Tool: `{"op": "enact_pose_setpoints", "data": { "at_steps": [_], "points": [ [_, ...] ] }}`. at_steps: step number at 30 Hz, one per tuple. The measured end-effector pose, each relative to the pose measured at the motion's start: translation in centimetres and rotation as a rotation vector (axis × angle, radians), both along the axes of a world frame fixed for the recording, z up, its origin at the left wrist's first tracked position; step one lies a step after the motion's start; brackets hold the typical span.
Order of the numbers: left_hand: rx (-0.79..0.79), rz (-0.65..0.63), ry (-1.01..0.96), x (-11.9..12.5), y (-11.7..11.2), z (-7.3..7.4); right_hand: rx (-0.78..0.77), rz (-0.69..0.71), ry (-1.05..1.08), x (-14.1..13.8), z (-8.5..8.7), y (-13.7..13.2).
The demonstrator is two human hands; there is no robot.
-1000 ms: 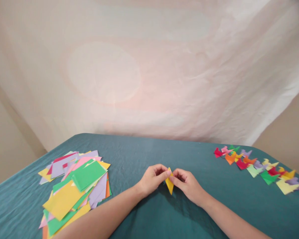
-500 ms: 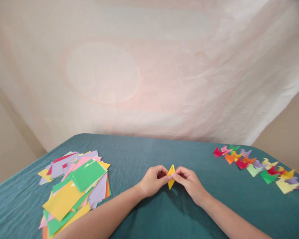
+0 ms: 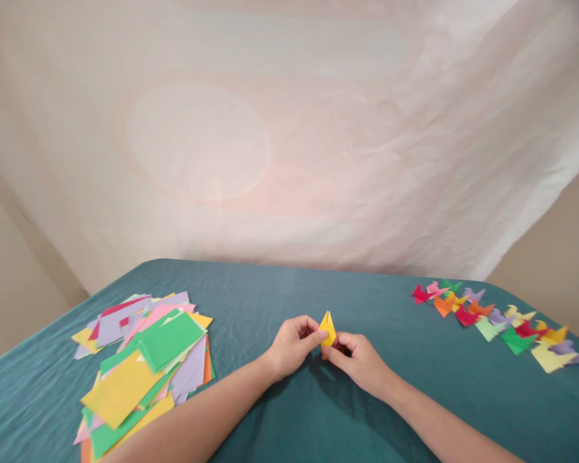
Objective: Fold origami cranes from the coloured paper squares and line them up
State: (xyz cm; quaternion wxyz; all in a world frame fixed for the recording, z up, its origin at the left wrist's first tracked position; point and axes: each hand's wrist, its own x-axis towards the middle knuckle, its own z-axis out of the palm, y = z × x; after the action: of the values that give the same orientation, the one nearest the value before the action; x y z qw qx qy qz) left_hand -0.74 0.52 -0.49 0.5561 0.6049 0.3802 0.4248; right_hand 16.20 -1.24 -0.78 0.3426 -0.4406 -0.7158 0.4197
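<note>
our right hand (image 3: 359, 365) moved from the middle of the yellow folded paper (image 3: 329, 329) down to its bottom end, that lower tip now hidden from us, our left hand (image 3: 294, 346) slightly higher

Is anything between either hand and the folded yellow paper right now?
Nothing visible: left hand and right hand both touch the yellow paper directly. The loose sheets lie off to the left, the paper birds off to the right.
</note>
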Motion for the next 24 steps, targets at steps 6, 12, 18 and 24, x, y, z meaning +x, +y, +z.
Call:
{"op": "enact_pose_setpoints", "data": {
  "at_steps": [6,12,18,24],
  "points": [
    [-0.062,-0.068,-0.102,0.09,-0.19,0.11,0.039,-0.001,-0.022,-0.19,0.1,0.04],
    [-0.043,-0.049,-0.049,0.04,-0.15,-0.05,0.044,0.001,-0.047,-0.19,0.29,-0.21],
    [-0.007,-0.067,-0.021,0.06,-0.09,0.05,0.074,-0.006,-0.068,-0.29,0.07,-0.41],
    [0.016,-0.045,-0.03,0.08,-0.12,0.14,0.122,0.009,-0.091,-0.31,-0.32,-0.27]
  ]
}}
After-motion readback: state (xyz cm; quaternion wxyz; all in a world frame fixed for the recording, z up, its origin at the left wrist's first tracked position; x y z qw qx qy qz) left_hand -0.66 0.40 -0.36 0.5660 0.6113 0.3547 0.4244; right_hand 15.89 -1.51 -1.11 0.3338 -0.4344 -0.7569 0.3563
